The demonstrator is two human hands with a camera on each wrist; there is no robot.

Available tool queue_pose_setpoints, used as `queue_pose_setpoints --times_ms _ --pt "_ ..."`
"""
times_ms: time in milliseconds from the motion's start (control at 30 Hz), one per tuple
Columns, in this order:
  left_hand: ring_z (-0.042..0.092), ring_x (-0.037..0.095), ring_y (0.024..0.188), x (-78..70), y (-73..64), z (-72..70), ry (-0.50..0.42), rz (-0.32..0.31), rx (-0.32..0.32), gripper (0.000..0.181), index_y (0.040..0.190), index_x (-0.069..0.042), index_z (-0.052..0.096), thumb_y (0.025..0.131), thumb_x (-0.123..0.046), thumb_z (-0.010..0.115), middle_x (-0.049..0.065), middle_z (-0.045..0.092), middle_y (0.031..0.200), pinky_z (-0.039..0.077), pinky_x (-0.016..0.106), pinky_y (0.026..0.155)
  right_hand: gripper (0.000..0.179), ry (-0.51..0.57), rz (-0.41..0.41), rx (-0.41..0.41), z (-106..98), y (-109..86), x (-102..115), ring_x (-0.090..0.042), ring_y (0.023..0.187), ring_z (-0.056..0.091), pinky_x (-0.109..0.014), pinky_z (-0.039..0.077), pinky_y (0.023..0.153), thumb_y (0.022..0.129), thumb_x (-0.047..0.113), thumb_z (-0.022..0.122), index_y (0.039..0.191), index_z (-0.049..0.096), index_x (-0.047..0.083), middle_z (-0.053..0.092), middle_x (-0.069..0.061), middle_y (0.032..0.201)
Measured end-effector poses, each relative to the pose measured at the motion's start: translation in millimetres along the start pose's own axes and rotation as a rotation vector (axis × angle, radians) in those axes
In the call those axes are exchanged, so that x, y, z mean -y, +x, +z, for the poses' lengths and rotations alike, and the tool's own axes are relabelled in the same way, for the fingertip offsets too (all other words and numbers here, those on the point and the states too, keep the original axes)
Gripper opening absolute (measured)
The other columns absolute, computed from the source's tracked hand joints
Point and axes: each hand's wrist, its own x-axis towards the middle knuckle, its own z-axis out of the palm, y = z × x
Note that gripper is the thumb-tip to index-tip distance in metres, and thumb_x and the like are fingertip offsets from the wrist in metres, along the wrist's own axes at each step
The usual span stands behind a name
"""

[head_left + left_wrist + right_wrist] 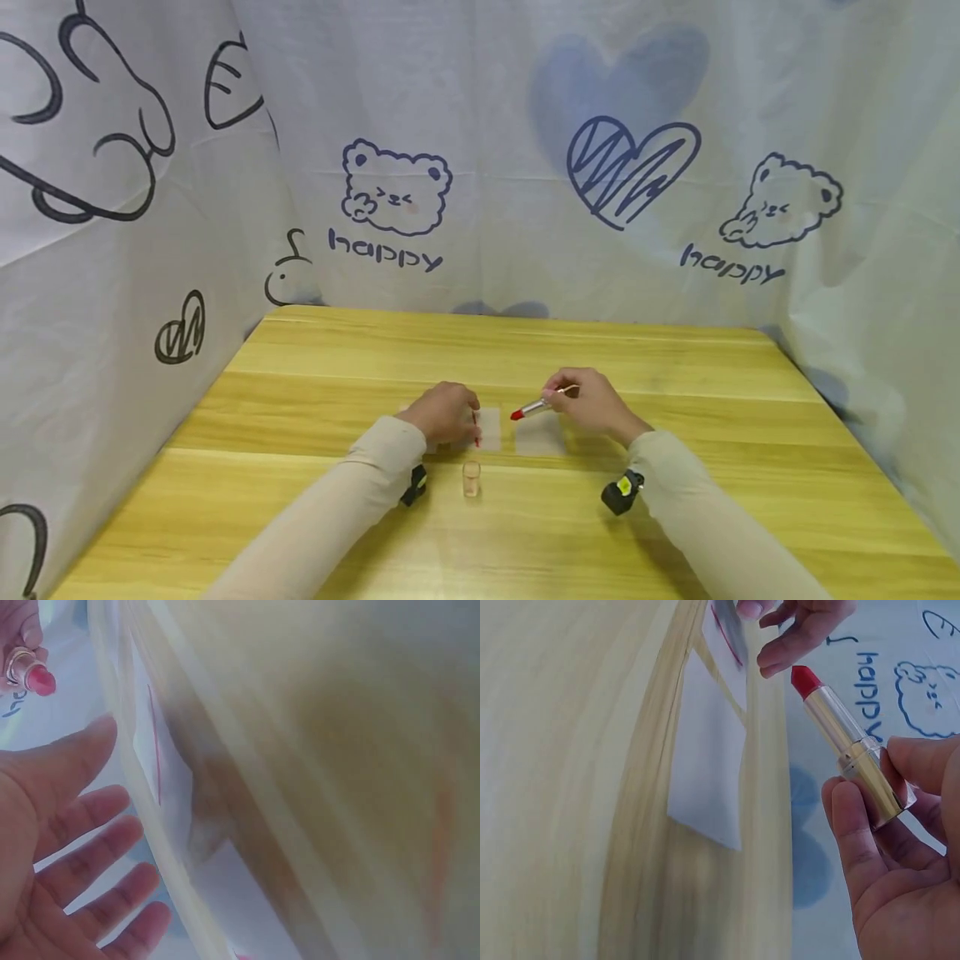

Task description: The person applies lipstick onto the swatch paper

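My right hand [594, 402] pinches a lipstick [859, 761] between thumb and fingers. It has a gold base and a clear sleeve, and its red tip points left. Below it on the table lies a blank white paper [540, 437]. To the left, my left hand [444, 413] hovers low with fingers spread and nothing held, as the left wrist view shows. Beside its fingertips is a white paper [490, 429] bearing a red line. Another paper [240, 907] is partly hidden under the left hand in the head view. Nearer me stands or lies a clear cap [471, 481].
The wooden table [675, 367] has a printed white curtain [510, 250] behind it and at both sides. A black wrist camera [621, 493] is strapped at the right wrist, and another black camera [413, 486] at the left.
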Motion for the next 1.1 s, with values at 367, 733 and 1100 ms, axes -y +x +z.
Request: queue_pose_setpoints --times_ms 367,733,1100 --pt "0.056 0.027 0.117 -11.1 10.8 9.3 -0.016 0.111 -0.007 0.032 0.117 -0.006 0.068 0.09 -0.023 0.072 0.008 0.065 0.121 0.046 0.04 0.098 0.01 -0.016 0.067 -0.073 -4.5 -6.5 -17.5 -0.022 0.087 0.062 -0.036 0.054 0.077 0.094 0.012 0.065 0.094 0.068 0.003 0.064 -0.007 0.093" --pt "0.057 0.024 0.117 -27.4 21.9 14.9 0.027 0.17 0.006 0.03 0.114 -0.008 0.071 0.088 -0.024 0.074 0.004 0.067 0.119 0.044 0.035 0.101 0.007 -0.083 0.11 -0.129 1.0 -3.2 -25.6 -0.022 0.085 0.062 -0.036 0.051 0.075 0.092 0.011 0.066 0.092 0.068 0.004 0.067 -0.006 0.091" --pt "0.058 0.023 0.115 -33.5 30.2 18.5 0.028 0.173 0.032 0.029 0.108 -0.009 0.074 0.085 -0.026 0.077 0.002 0.068 0.116 0.043 0.033 0.101 0.008 -0.098 0.134 -0.151 5.7 0.8 -24.3 -0.019 0.081 0.062 -0.032 0.051 0.071 0.093 0.012 0.065 0.09 0.068 0.005 0.067 -0.004 0.087"
